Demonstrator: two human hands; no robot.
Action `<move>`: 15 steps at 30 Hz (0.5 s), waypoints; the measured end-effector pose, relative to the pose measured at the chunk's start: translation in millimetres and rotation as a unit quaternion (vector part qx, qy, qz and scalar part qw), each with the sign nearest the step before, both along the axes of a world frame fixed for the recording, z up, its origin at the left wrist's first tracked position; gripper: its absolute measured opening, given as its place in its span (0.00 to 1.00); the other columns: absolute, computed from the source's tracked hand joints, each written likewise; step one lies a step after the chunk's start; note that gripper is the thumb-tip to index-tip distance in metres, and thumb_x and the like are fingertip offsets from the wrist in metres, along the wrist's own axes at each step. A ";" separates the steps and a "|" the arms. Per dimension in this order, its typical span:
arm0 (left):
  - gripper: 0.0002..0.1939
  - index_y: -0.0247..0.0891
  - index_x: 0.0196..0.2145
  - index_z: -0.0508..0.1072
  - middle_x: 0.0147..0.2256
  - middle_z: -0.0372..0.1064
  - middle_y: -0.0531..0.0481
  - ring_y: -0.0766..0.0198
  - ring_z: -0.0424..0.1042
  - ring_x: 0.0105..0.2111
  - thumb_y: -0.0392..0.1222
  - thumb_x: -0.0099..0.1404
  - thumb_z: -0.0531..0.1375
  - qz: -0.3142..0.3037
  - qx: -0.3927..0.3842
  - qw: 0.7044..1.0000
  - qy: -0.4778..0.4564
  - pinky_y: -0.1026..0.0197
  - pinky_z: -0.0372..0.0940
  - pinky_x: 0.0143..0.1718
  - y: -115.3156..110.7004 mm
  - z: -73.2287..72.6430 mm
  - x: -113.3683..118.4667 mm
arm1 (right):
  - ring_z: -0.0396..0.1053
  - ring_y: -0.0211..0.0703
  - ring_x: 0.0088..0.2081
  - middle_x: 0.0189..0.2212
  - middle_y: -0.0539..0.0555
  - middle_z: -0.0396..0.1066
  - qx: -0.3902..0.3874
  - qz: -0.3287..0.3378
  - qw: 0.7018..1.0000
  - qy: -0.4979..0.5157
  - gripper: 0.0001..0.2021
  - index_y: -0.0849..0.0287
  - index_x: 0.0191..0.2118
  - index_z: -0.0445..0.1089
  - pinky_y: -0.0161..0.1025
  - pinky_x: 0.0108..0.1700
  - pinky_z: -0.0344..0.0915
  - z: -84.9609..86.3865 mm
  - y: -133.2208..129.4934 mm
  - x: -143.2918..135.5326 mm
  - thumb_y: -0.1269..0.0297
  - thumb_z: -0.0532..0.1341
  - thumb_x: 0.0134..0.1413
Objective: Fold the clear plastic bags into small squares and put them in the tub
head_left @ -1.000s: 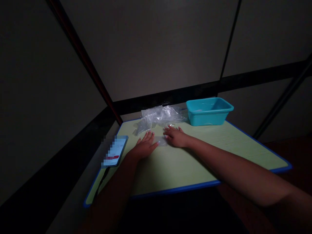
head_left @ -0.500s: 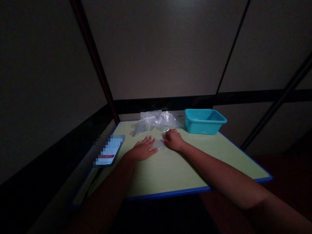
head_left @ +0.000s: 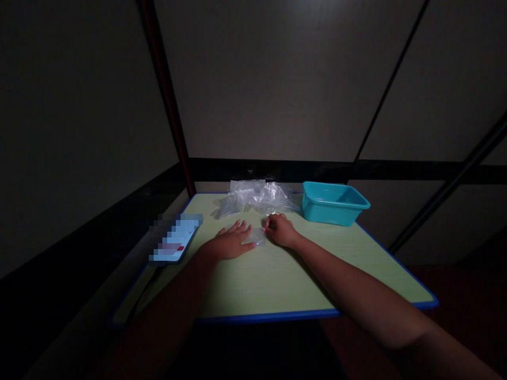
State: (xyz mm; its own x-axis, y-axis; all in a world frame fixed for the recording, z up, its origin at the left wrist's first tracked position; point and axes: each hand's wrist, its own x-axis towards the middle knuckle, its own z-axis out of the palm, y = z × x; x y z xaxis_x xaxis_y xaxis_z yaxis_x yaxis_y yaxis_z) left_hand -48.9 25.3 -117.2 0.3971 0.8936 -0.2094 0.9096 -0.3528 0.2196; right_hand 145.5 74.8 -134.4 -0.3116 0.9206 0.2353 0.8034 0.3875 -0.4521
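Observation:
A small clear plastic bag (head_left: pixel 258 237) lies flat on the pale green table between my hands. My left hand (head_left: pixel 233 241) is spread over its left part, palm down, fingers apart. At the bag's right edge, my right hand (head_left: pixel 280 231) has its fingers curled together in a pinch, with thumb and fingertips at the plastic. Just beyond both hands is a heap of clear plastic bags (head_left: pixel 253 196), crumpled and shiny.
A turquoise plastic basket (head_left: pixel 332 210) stands at the back right of the table. On the left edge lies a phone (head_left: pixel 176 241) with a lit, blurred screen. Blue edging (head_left: pixel 273 316) borders the table (head_left: pixel 277 285), and a panelled wall (head_left: pixel 269 95) rises behind.
The camera view has tilted slightly, shifting the wall and basket in the picture. Both hands stay nearly in place at the small bag.

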 end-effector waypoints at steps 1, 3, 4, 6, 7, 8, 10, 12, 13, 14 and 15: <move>0.38 0.41 0.65 0.42 0.65 0.28 0.44 0.52 0.29 0.64 0.64 0.64 0.41 -0.001 0.001 1.000 -0.004 0.40 0.36 0.59 0.1 -0.6 -0.4 | 0.62 0.42 0.37 0.29 0.51 0.69 -0.011 0.006 1.000 0.026 0.04 0.58 0.29 0.66 0.38 0.37 0.54 -1.5 1.4 0.0 0.65 0.61 0.48; 0.38 0.41 0.65 0.42 0.65 0.28 0.44 0.51 0.30 0.64 0.64 0.63 0.41 -0.003 0.001 1.000 -0.012 0.40 0.36 0.59 -0.4 -0.5 -0.7 | 0.63 0.38 0.32 0.27 0.49 0.68 -0.036 0.027 0.995 0.089 0.04 0.59 0.31 0.66 0.36 0.35 0.56 -5.4 4.7 -0.1 0.66 0.60 0.48; 0.39 0.40 0.65 0.41 0.65 0.28 0.43 0.51 0.30 0.64 0.64 0.63 0.42 -0.003 -0.001 1.000 -0.017 0.40 0.36 0.58 -1.0 0.2 -0.5 | 0.63 0.37 0.30 0.26 0.48 0.68 -0.047 0.042 0.990 0.122 0.05 0.59 0.33 0.66 0.35 0.34 0.56 -7.5 6.3 0.0 0.67 0.60 0.47; 0.39 0.39 0.65 0.39 0.65 0.28 0.43 0.51 0.31 0.64 0.63 0.63 0.43 -0.001 -0.005 1.000 -0.026 0.40 0.36 0.59 -2.3 2.1 0.2 | 0.63 0.35 0.27 0.24 0.47 0.68 -0.066 0.073 0.980 0.173 0.07 0.59 0.36 0.66 0.34 0.32 0.58 -11.1 9.3 0.2 0.67 0.59 0.47; 0.39 0.39 0.65 0.39 0.65 0.28 0.43 0.51 0.31 0.64 0.63 0.63 0.43 0.000 -0.005 1.000 -0.031 0.40 0.36 0.59 -2.9 3.0 0.5 | 0.63 0.35 0.26 0.24 0.47 0.68 -0.073 0.085 0.976 0.186 0.08 0.59 0.36 0.66 0.34 0.32 0.58 -12.3 10.4 0.4 0.67 0.59 0.47; 0.39 0.39 0.65 0.38 0.65 0.28 0.42 0.51 0.32 0.64 0.62 0.63 0.44 0.001 -0.004 0.999 -0.035 0.41 0.36 0.59 -3.2 3.6 0.9 | 0.63 0.35 0.26 0.23 0.47 0.68 -0.078 0.093 0.974 0.191 0.08 0.59 0.36 0.66 0.34 0.32 0.59 -13.0 11.1 0.6 0.66 0.59 0.48; 0.39 0.39 0.65 0.38 0.65 0.29 0.42 0.52 0.33 0.64 0.62 0.63 0.44 0.004 -0.001 0.999 -0.041 0.41 0.36 0.59 -3.2 3.6 1.1 | 0.64 0.36 0.27 0.24 0.48 0.69 -0.080 0.098 0.975 0.183 0.07 0.59 0.35 0.68 0.35 0.33 0.60 -13.0 11.4 0.9 0.65 0.59 0.48; 0.40 0.40 0.65 0.38 0.65 0.29 0.42 0.51 0.33 0.64 0.62 0.63 0.44 0.009 0.000 0.999 -0.040 0.39 0.36 0.58 -2.5 2.3 0.7 | 0.65 0.37 0.29 0.25 0.49 0.70 -0.080 0.103 0.977 0.170 0.06 0.59 0.33 0.70 0.36 0.35 0.61 -11.5 10.5 0.9 0.64 0.58 0.49; 0.40 0.40 0.65 0.38 0.65 0.29 0.42 0.51 0.33 0.64 0.63 0.63 0.44 0.010 -0.001 0.999 -0.037 0.38 0.35 0.58 -2.0 1.4 0.3 | 0.66 0.37 0.30 0.26 0.49 0.70 -0.082 0.111 0.976 0.166 0.06 0.59 0.33 0.70 0.36 0.36 0.61 -10.6 9.6 0.8 0.64 0.58 0.50; 0.40 0.41 0.65 0.38 0.65 0.29 0.42 0.50 0.33 0.64 0.63 0.62 0.44 0.010 -0.001 0.999 -0.034 0.37 0.35 0.58 -1.6 0.7 -0.1 | 0.66 0.37 0.30 0.26 0.49 0.70 -0.084 0.120 0.975 0.166 0.07 0.59 0.33 0.71 0.36 0.36 0.61 -9.6 8.6 0.7 0.64 0.58 0.50; 0.40 0.41 0.65 0.38 0.65 0.28 0.42 0.50 0.32 0.64 0.64 0.62 0.44 0.010 -0.001 0.999 -0.031 0.37 0.35 0.58 -1.2 0.0 -0.4 | 0.65 0.37 0.29 0.26 0.49 0.70 -0.086 0.131 0.973 0.169 0.08 0.59 0.35 0.71 0.36 0.36 0.61 -8.6 7.3 0.6 0.64 0.57 0.50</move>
